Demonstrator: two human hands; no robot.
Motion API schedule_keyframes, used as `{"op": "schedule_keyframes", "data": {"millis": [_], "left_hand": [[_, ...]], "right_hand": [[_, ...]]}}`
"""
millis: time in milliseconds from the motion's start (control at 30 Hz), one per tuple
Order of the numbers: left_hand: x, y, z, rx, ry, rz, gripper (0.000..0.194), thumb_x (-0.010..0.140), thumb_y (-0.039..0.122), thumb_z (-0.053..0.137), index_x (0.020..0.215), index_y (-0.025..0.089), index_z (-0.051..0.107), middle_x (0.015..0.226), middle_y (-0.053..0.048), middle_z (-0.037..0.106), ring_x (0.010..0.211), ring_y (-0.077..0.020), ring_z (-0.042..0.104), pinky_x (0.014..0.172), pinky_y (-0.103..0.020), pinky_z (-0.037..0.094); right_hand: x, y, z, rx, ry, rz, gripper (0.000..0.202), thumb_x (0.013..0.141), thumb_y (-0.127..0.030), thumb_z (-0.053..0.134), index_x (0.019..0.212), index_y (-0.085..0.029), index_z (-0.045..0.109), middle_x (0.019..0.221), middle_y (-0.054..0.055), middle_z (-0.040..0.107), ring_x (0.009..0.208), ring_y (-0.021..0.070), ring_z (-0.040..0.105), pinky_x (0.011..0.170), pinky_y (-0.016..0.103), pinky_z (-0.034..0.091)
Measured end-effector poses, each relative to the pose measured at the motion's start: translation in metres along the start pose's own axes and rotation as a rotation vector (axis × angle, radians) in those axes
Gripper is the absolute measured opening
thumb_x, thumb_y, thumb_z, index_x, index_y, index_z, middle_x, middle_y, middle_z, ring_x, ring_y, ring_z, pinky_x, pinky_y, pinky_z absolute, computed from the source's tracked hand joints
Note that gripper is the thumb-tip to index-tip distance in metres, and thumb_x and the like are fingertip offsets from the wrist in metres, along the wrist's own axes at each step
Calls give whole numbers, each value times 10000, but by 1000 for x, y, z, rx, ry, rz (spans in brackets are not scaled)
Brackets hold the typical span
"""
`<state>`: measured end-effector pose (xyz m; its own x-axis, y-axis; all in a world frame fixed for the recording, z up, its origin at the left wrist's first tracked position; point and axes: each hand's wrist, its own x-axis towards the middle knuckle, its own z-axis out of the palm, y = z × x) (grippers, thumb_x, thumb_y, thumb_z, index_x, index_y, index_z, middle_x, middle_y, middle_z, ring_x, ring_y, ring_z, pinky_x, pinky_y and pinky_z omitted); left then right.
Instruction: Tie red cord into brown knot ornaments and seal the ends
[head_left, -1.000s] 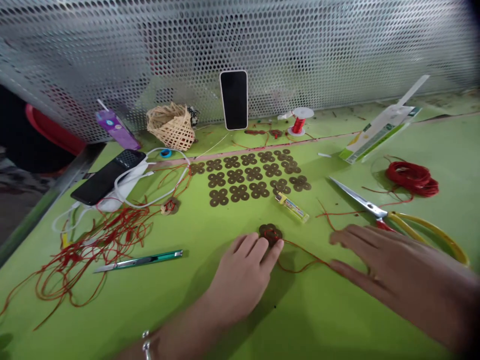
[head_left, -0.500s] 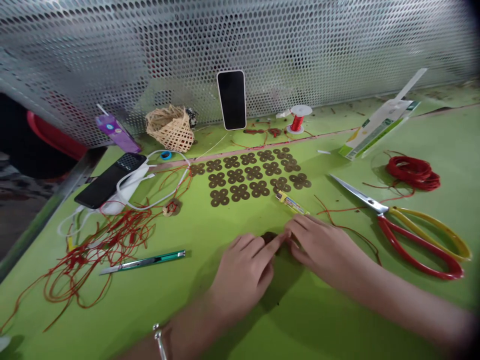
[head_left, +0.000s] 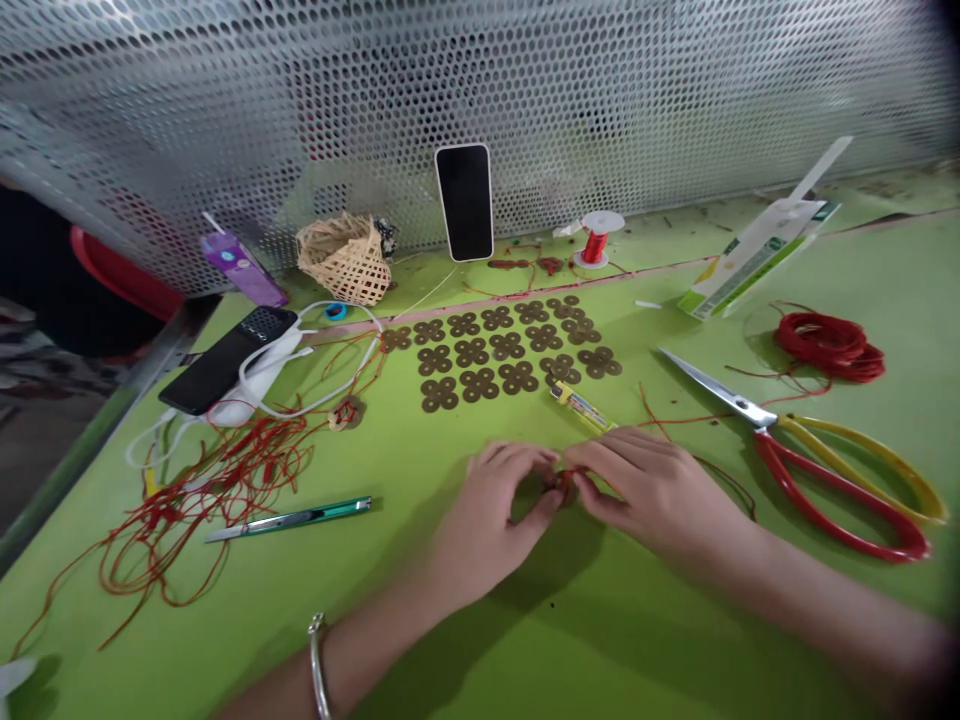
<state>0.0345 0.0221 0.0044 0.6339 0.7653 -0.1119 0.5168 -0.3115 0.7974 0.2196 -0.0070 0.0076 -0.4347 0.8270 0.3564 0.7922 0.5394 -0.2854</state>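
Coin piece (head_left: 553,482) btwn 2 hands (head_left: 654,482), mostly hidden; long axis unclear.

Craft workspace, workshop type; home or shop, can't tell. Signs: green worktable (head_left: 637,650) against perforated metal screen (head_left: 585,100), coin-like discs (head_left: 480,385) laid out in rows of clusters, coiled red cord (head_left: 829,345), thread spool (head_left: 595,248), large scissors (head_left: 759,417), utility knife (head_left: 304,518), lighter (head_left: 582,408). Propped phone (head_left: 465,203) and purple drink carton (head_left: 241,268) share the table.
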Motion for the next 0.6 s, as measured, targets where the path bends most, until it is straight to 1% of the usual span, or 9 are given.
{"op": "schedule_keyframes", "data": {"millis": [67, 133, 200, 233, 300, 433, 533, 600], "left_hand": [[-1, 0, 1, -266, -23, -65, 142, 898, 273, 468, 954, 177, 557, 940, -43, 631, 904, -158, 585, 786, -312, 494], [-1, -2, 2, -509, -24, -106, 106, 889, 241, 474, 926, 169, 542, 898, -39, 640, 857, -146, 603, 763, -287, 494], [0, -4, 4, -671, -24, -125, 94, 871, 227, 501, 920, 162, 547, 890, -41, 649, 849, -144, 611, 779, -285, 486], [1, -5, 4, -717, -38, -134, 110, 865, 237, 513, 924, 157, 560, 885, -43, 654, 838, -145, 614, 776, -286, 484], [2, -6, 4, -751, -67, -148, 159, 854, 283, 542, 908, 145, 597, 858, -48, 660, 803, -146, 613, 751, -282, 481], [2, -6, 2, -728, -95, -162, 244, 838, 366, 568, 848, 135, 646, 783, -44, 650, 742, -140, 599, 719, -272, 466], [2, -7, 2, -750, -107, -156, 252, 848, 367, 552, 828, 132, 641, 746, -39, 637, 702, -130, 586, 713, -272, 460], [2, -8, 2, -731, -80, -159, 223, 849, 344, 552, 814, 135, 624, 739, -33, 626, 692, -126, 576, 703, -267, 454]], "right_hand": [[0, 0, -3, 24, 41, -6, 145, 875, -120, 446, 820, -173, 570, 694, 30, 647, 625, 147, 597, 618, 287, 463], [0, 0, -6, 79, 64, -2, 122, 869, -104, 462, 846, -182, 553, 722, 26, 654, 653, 143, 605, 644, 285, 470], [0, 0, -8, 142, 68, 9, 121, 863, -93, 478, 873, -196, 541, 745, 18, 657, 671, 137, 609, 654, 278, 474], [0, 0, -9, 164, 67, 15, 127, 861, -89, 483, 881, -203, 537, 752, 15, 659, 677, 136, 611, 654, 277, 476], [0, 0, -10, 187, 71, 17, 132, 857, -87, 492, 880, -211, 533, 752, 12, 660, 679, 138, 615, 644, 275, 477], [0, 4, -11, 193, 93, -4, 113, 861, -96, 507, 884, -203, 537, 755, 13, 661, 683, 137, 616, 642, 272, 483], [-2, 10, -10, 197, 75, 0, 83, 878, -131, 514, 906, -200, 551, 789, 20, 665, 736, 146, 620, 688, 282, 484], [-3, 13, -11, 216, 38, 18, 77, 887, -152, 508, 915, -202, 559, 813, 23, 663, 757, 150, 617, 702, 286, 479]]}}
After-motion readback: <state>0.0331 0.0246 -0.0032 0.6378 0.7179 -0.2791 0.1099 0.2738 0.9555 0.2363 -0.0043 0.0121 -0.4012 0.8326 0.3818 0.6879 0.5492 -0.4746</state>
